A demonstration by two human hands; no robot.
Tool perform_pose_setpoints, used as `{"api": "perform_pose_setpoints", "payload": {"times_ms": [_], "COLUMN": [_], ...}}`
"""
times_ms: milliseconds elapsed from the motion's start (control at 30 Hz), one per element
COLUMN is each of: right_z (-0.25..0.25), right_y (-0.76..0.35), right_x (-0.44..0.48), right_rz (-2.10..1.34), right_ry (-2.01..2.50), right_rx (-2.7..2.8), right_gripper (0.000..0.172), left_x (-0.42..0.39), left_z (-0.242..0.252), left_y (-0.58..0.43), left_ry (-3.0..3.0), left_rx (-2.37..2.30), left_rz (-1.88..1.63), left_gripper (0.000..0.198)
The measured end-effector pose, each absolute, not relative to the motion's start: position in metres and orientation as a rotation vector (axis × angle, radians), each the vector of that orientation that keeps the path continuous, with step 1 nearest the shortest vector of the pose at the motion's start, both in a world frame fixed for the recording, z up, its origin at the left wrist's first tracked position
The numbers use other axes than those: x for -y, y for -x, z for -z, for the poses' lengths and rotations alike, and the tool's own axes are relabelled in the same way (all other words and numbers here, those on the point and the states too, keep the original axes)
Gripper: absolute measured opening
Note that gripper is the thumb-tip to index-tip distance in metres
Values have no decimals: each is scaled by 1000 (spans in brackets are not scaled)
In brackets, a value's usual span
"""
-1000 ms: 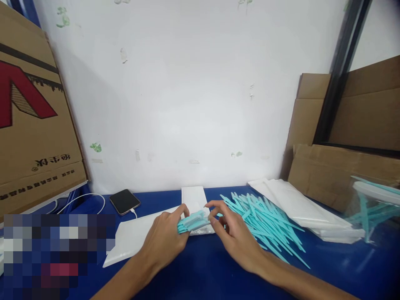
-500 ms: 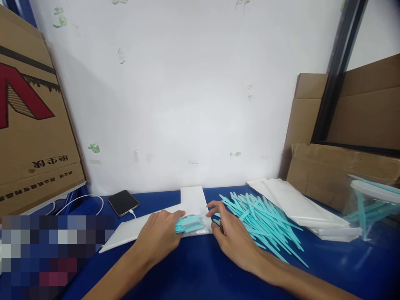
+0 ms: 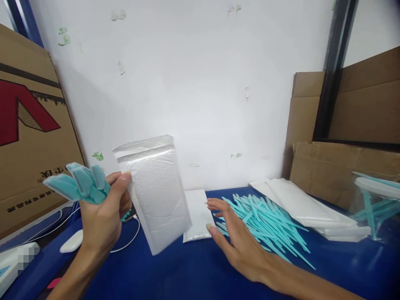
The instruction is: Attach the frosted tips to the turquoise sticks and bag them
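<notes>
My left hand (image 3: 101,221), raised at the left, is closed around a bunch of teal sticks (image 3: 83,183). Between its thumb and fingers it also pinches the edge of a white padded envelope (image 3: 156,196), which is held upright with its flap at the top. Over the table at centre right, my right hand (image 3: 234,237) has its fingers apart and holds nothing. Just beyond that hand lies a loose pile of teal sticks (image 3: 265,225). Another white envelope (image 3: 198,214) lies flat on the blue table (image 3: 175,275) between my hands.
A stack of white envelopes (image 3: 303,204) lies at the right, beside a clear container (image 3: 375,208) with teal sticks. Cardboard boxes (image 3: 340,175) stand behind it, and a large printed box (image 3: 31,154) is on the left. A white cable (image 3: 131,241) and a white mouse (image 3: 71,241) lie at the left.
My left hand has moved left and up with the teal sticks, and the padded envelope is now lifted upright in it. My right hand has barely moved; its fingers are more spread.
</notes>
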State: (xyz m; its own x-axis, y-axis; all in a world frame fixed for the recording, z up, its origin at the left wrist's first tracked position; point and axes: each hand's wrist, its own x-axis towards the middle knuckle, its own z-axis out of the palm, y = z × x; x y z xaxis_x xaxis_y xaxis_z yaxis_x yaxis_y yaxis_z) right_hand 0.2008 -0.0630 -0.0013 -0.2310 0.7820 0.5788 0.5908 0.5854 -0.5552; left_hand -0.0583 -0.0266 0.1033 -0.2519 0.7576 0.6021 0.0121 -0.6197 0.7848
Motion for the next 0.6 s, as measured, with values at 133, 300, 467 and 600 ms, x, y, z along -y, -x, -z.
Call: {"api": "perform_pose_setpoints", "payload": {"times_ms": [133,300,467,600], "right_z": [-2,-3,-6,-11], "right_y": [-202,-201,-209,-213], "right_x": [69,64,50,50], "right_rz": [-340,-399,-327,-161], "right_ry": [1111,1085,1153,1116], "right_rx": [1962,1848,1587,1658], "right_gripper": [48,47,42,29], "left_x": [19,17,23,18], "left_z": [-82,-37,-16,-6], "left_y": [39,16,2,-2], "left_ry": [-1195,-1198,-1294,-1408], "left_rx": [-902,-1005,-1104,-1226], "left_rz": [-1618,-1082,-898,-910], "left_gripper": [47,52,53,42]}}
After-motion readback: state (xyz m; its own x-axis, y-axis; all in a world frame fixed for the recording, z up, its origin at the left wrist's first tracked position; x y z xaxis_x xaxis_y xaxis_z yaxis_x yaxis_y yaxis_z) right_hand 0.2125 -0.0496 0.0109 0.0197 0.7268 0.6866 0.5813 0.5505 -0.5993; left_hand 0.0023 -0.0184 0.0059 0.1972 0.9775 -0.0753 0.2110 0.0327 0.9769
